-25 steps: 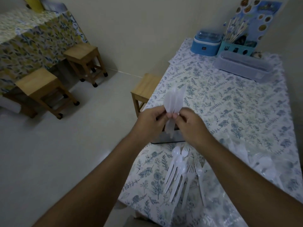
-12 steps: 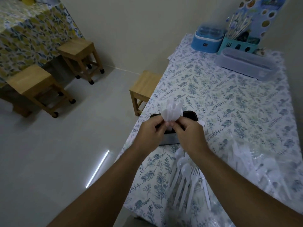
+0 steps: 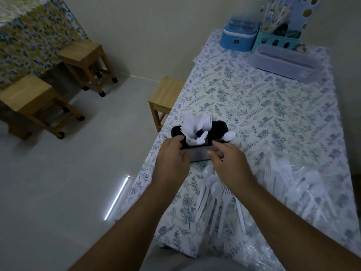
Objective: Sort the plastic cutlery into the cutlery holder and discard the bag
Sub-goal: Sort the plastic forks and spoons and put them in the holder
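The black cutlery holder (image 3: pixel 199 153) with a shiny front stands near the table's left edge. White plastic knives (image 3: pixel 192 130) and forks (image 3: pixel 207 121) stick up from its left part, and a spoon (image 3: pixel 229 136) leans out of its right part. My left hand (image 3: pixel 172 161) hovers at the holder's front left corner, fingers loosely curled, holding nothing. My right hand (image 3: pixel 228 163) is just in front of the holder, slightly blurred and empty. Loose spoons and forks (image 3: pixel 213 194) lie on the cloth under my right wrist. The clear bag (image 3: pixel 297 184) with more cutlery lies to the right.
At the far end of the table (image 3: pixel 254 98) stand a blue container (image 3: pixel 238 39), a teal rack (image 3: pixel 277 40) with sticks and a translucent box (image 3: pixel 283 61). A wooden stool (image 3: pixel 166 98) is tucked by the table's left edge. Two more stools (image 3: pixel 35 98) stand across the floor.
Both hands held a bundle of white knives above the holder, lowered it into the left part and let go. They are now drawing back empty.
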The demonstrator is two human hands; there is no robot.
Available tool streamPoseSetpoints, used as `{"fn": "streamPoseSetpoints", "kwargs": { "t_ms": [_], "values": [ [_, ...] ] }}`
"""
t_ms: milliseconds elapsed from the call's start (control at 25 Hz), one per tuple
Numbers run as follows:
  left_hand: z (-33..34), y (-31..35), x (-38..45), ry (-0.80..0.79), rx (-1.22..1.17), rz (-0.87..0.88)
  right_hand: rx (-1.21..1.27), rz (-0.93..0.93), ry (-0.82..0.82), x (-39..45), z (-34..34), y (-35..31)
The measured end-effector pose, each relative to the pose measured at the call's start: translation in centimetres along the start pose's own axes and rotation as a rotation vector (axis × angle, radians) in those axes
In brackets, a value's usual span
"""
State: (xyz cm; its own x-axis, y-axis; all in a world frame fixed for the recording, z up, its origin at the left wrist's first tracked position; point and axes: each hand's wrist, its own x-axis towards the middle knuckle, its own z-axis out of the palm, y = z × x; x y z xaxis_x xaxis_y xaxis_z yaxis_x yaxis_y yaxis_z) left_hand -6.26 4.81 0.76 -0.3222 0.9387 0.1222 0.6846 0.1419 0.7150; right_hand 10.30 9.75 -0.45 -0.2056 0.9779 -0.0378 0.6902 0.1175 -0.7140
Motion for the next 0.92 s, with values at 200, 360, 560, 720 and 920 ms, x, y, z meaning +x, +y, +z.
{"fn": "streamPoseSetpoints", "kwargs": {
  "t_ms": [200,360,560,720,920],
  "values": [
    [3.8,-0.9,-4.8,-0.293,0.03,-0.198,0.046,0.117,-0.002,-3.5,-0.6,3.2],
    [7.9,-2.3,-7.6,-0.481,0.16,-0.218,0.063,0.261,-0.036,-7.3,-0.8,7.0],
    [9.5,-2.0,-8.8,-0.465,0.231,-0.126,0.108,0.433,-0.06,-10.2,-0.8,9.8],
    [10.2,-1.8,-9.1,-0.553,0.245,-0.086,0.056,0.464,-0.059,-11.0,-0.8,10.7],
    [9.5,-3.0,-9.2,-0.5,0.231,-0.107,0.033,0.472,-0.12,-10.6,-0.8,10.6]
  ]
}}
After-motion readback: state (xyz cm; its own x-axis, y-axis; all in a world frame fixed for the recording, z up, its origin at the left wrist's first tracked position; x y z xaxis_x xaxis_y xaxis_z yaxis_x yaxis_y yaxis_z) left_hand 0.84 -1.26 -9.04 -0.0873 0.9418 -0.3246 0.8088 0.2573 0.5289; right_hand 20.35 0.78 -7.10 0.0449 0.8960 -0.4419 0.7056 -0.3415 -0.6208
